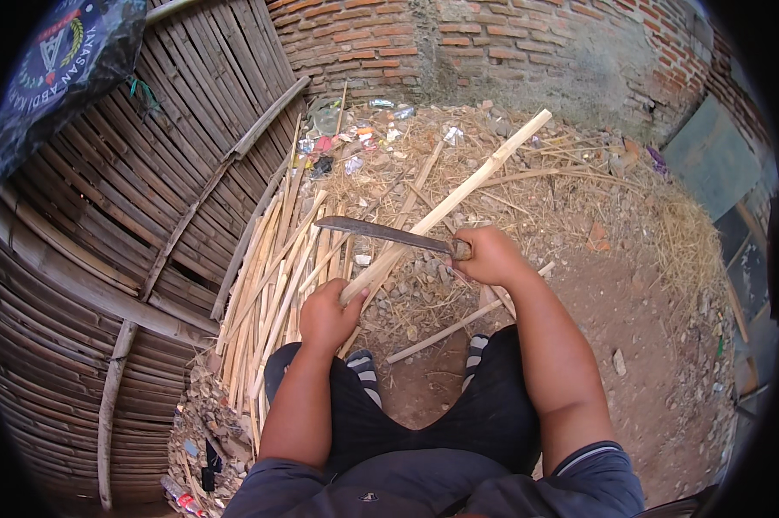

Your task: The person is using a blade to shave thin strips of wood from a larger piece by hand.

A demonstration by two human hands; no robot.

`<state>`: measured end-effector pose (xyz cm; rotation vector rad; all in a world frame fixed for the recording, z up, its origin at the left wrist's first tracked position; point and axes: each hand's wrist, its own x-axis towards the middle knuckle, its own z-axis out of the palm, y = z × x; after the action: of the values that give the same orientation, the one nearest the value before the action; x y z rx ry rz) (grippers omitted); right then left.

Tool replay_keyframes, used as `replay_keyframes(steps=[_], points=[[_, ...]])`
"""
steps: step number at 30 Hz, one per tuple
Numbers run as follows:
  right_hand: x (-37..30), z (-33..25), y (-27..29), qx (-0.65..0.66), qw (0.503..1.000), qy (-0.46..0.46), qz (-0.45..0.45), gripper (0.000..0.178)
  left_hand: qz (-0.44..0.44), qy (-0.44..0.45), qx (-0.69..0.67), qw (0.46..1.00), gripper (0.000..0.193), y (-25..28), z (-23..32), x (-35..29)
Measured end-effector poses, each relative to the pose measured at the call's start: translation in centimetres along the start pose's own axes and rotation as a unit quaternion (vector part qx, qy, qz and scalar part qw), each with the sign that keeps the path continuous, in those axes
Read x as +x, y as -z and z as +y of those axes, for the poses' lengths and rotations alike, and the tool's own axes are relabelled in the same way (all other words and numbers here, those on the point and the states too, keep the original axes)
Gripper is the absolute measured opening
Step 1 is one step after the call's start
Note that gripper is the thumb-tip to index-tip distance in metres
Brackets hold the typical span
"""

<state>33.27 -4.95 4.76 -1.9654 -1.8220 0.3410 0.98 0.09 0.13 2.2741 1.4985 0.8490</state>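
Observation:
My left hand (pixel 327 318) is closed round the near end of a long pale bamboo strip (pixel 458 193), which slants away up to the far right. In my right hand (pixel 486 255) is the handle of a machete (pixel 387 232), its dark blade pointing left. The blade lies across the strip, a short way beyond my left hand; whether it bites into the strip I cannot tell. Left of my left hand, a pile of similar split strips (pixel 264 285) lies on the ground. A shorter strip (pixel 445 335) rests on the soil between my feet.
A slatted bamboo wall (pixel 191 147) rises on the left, and a brick wall (pixel 510 52) stands at the back. Litter (pixel 355 147), straw and stones cover the ground ahead. Grey panels (pixel 713 155) lean at the far right.

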Motion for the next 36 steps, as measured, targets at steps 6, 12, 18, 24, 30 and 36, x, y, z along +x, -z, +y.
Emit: replay_keyframes(steps=[6,12,18,24,30,36], points=[[0.2,0.6,0.9,0.048,0.997,-0.056,0.005,0.04,0.013,-0.016,0.019,1.0,0.04,-0.1,-0.5,0.0],[0.6,1.2,-0.1,0.029,0.999,-0.024,0.007,0.042,0.017,-0.013,0.017,1.0,0.041,-0.4,-1.1,-0.1],[0.6,0.6,0.0,0.011,0.999,-0.018,-0.042,0.044,-0.031,0.02,0.034,0.999,0.04,0.3,-0.1,0.1],[0.6,1.4,-1.2,0.013,1.0,0.01,-0.022,0.04,-0.061,0.019,0.043,0.997,0.039,0.4,0.3,0.2],[0.3,0.4,-1.4,0.001,1.0,0.007,-0.03,0.041,-0.047,-0.011,0.04,0.998,0.041,0.2,0.0,-0.2],[0.4,0.5,-1.5,-0.014,0.999,0.011,-0.043,0.042,-0.044,-0.027,0.053,0.997,0.042,0.2,0.1,-0.1]])
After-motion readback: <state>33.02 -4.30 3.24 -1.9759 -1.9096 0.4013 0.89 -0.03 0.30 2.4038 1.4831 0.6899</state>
